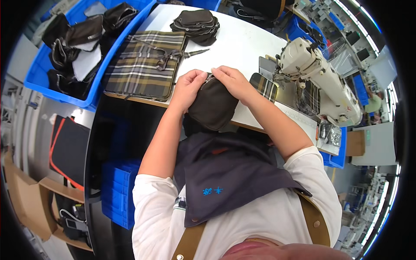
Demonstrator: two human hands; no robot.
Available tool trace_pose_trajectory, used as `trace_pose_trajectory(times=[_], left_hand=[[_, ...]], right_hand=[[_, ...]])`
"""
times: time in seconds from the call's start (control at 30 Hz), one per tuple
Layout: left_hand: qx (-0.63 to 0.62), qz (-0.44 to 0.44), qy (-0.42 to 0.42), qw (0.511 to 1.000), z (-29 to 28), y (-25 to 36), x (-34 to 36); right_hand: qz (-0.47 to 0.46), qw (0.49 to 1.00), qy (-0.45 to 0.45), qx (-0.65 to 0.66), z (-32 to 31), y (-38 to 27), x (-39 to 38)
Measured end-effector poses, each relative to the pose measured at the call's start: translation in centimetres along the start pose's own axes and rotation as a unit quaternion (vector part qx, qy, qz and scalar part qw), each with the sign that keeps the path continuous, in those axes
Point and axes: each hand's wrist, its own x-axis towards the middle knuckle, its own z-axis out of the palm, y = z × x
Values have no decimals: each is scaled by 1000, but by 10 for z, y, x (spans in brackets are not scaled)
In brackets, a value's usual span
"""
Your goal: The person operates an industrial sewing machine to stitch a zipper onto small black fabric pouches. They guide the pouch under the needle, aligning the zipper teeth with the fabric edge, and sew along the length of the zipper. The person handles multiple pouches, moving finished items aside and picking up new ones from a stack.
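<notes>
Both hands grip a dark, rounded fabric pouch (212, 106) by its top edge, in front of my body at the table's edge. My left hand (188, 90) pinches the upper left corner. Close beside it, my right hand (234, 83) pinches the upper right. A short bit of what looks like a zipper shows between the two thumbs. The pouch hangs down toward my dark apron (234, 169). Past my right hand, a plaid fabric piece (263, 86) lies by the sewing machine (310, 71).
Dark pouches (196, 25) are stacked at the back of the white table (242, 37). Folded plaid fabric pieces (145, 65) lie at the left. A blue bin (65, 93) of dark pouches stands beyond them. Small plastic-wrapped items (331, 134) rest at the right edge.
</notes>
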Motion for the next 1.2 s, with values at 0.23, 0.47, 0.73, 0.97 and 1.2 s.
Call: trace_pose_trajectory(times=[0.23,0.47,0.73,0.97,1.2], left_hand=[[-15,28,-61,998,-18,5,4],[-4,-10,-142,990,-27,6,1],[-144,14,-75,987,-29,11,-5],[-258,10,-9,966,-28,9,0],[-224,6,28,974,-22,14,0]], right_hand=[[42,996,-4,84,23,-17,4],[-28,994,70,75,22,-27,-14],[104,974,39,197,12,-16,-23],[152,901,-101,393,12,30,-46],[63,885,-69,457,11,44,-60]])
